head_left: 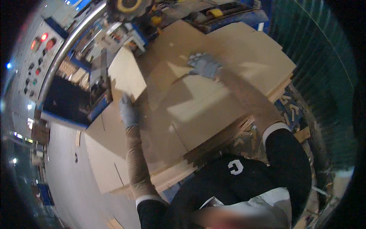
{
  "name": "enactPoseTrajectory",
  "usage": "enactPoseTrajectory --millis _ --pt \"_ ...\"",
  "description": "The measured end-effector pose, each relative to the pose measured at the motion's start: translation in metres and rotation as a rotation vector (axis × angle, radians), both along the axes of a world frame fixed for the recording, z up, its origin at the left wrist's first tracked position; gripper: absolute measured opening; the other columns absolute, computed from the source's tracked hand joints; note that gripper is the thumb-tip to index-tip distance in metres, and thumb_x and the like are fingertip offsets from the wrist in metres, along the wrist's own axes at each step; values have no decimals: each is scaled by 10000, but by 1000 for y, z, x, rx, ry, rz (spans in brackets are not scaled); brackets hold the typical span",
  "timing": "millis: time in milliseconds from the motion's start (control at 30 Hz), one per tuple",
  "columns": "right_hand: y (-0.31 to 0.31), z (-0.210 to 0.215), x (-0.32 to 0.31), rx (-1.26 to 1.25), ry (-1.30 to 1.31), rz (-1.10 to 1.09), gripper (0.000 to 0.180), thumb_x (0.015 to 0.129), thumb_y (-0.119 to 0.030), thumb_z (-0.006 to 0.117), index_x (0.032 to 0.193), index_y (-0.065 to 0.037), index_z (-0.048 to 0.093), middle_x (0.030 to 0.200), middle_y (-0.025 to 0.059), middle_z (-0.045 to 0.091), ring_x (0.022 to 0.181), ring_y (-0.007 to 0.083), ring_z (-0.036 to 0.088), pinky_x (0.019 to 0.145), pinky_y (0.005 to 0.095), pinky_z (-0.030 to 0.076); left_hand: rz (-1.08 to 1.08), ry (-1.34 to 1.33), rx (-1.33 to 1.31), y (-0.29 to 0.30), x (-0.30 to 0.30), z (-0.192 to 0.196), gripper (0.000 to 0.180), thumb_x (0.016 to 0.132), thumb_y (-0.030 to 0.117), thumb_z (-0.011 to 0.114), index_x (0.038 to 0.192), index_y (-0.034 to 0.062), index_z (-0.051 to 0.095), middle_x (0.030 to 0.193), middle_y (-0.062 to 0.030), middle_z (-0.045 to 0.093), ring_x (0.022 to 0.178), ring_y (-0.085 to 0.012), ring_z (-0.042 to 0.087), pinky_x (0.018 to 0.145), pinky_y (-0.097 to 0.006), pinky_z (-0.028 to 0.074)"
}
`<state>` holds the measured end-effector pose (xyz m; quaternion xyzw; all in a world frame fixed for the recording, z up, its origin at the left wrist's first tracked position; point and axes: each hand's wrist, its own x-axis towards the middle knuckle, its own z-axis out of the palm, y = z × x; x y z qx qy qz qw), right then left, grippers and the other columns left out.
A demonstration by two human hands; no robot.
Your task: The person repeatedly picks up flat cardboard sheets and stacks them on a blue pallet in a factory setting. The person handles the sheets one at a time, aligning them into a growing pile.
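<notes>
In front of me lies a stack of large tan cardboard sheets (206, 110) with slits cut in their edges. My left hand (129, 111), in a grey glove, is closed at the lower edge of a pale, raised cardboard flap (127, 73) beside the machine. Its fingertips are partly hidden by that edge. My right hand (205, 65), also gloved in grey, reaches over the far part of the sheets. Its fingers are stretched out and apart, with nothing visible in them. Whether its palm presses on the cardboard I cannot tell.
A machine with a dark blue housing (68, 101) and a metal bar (63, 53) stands at the left. Its control panel (38, 59) has lit buttons. A toothed wheel (129, 5) hangs at the top. Cardboard scraps (291, 108) litter the right, near a green corrugated wall (320, 49).
</notes>
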<state>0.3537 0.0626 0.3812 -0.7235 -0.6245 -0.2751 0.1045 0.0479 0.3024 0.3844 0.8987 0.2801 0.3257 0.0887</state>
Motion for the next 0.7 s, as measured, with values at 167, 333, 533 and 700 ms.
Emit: enactPoseTrajectory --millis 167,333,533,700 --pt "-63 -6 0 401 25 -127 356 893 -361 547 1128 -99 599 1091 95 604 967 251 575 812 400 483 117 -192 -23 13 -122 -13 660 851 325 670 1350 -18 407 1329 -193 469 1225 -318 434 1020 -391 351" --pt "-222 -22 -6 574 84 -937 414 913 -210 563 1277 -23 499 1188 138 562 1041 251 560 843 336 496 1109 -170 -213 -9 -335 -77 597 875 438 626 1282 18 503 1123 -128 630 930 -265 615 778 -398 517" --pt "-266 -76 16 967 732 -472 514 844 -69 587 1347 -101 487 1284 190 520 1137 269 544 890 324 487 1063 -694 -572 -60 -353 -78 686 798 440 686 1217 -84 542 1132 -250 600 910 -312 586 821 -430 478" --pt "-290 -94 46 908 535 -606 466 800 -85 620 1261 -137 583 1263 191 547 1118 266 568 881 329 498 1065 -635 -621 -67 -321 -32 865 794 485 681 1335 -123 389 1321 -274 460 1150 -317 484 984 -435 390"
